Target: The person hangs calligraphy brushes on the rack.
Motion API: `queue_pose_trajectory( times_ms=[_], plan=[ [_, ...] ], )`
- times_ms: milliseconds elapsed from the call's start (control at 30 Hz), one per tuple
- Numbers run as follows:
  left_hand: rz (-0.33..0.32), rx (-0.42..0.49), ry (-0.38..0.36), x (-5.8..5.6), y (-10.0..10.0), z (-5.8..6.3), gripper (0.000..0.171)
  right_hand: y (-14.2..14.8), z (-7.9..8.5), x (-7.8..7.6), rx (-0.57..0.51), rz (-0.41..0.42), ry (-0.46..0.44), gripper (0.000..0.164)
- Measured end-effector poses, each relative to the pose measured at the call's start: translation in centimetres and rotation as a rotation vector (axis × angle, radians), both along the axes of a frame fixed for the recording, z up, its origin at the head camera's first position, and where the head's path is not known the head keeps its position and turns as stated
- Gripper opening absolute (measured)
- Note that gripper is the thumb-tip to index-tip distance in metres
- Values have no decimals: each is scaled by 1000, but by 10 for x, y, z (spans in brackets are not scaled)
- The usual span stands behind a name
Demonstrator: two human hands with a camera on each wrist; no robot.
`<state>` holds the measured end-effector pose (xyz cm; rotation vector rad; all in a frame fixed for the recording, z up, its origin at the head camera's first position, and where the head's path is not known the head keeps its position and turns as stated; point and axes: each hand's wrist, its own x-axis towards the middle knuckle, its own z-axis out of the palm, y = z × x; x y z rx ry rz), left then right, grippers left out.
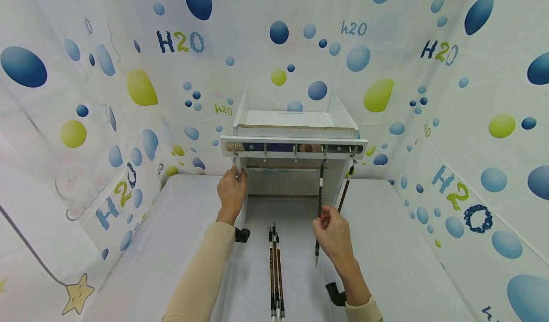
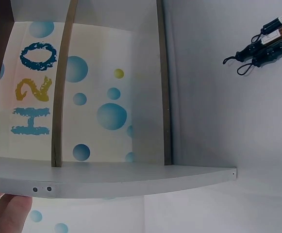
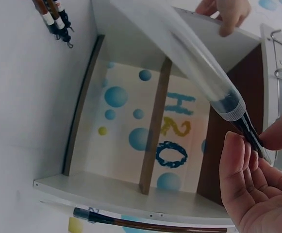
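My right hand [image 1: 333, 229] pinches a dark calligraphy brush [image 1: 320, 184], which hangs tip down beneath a hook near the right of the rail. The brush's translucent tip end [image 3: 199, 63] looms close in the right wrist view. A second brush [image 1: 345, 188] hangs on the rightmost hook. My left hand [image 1: 232, 191] is raised at the shelf's left side, fingertips just below the leftmost hook [image 1: 234, 151]. Whether it grips the hook or the panel edge is unclear. Left-hand fingers [image 2: 9, 213] show beside the side panel [image 2: 131, 187] in the left wrist view.
A white shelf unit [image 1: 293, 132] bears the metal hook rail [image 1: 274, 147]. Several brushes [image 1: 276, 269] lie on the white surface in front of it. Black curved pieces [image 1: 242, 235] stand by the forearms. Patterned sheeting [image 1: 257, 41] surrounds the space.
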<state>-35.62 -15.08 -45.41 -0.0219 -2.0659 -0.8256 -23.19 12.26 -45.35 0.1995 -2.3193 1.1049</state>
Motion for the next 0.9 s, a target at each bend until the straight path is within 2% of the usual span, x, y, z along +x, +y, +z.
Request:
queue_pose_trajectory(
  times_ms=[300, 467, 900],
  plan=[
    [-2, -1, -16, 2, 1, 2, 25, 1, -10, -7, 15, -9, -38, 29],
    [3, -2, -2, 2, 0, 2, 24, 3, -15, -13, 23, -12, -37, 27],
    [5, -3, 18, 0, -1, -1, 21, 8, -30, -40, 66, -17, -57, 18]
  ],
)
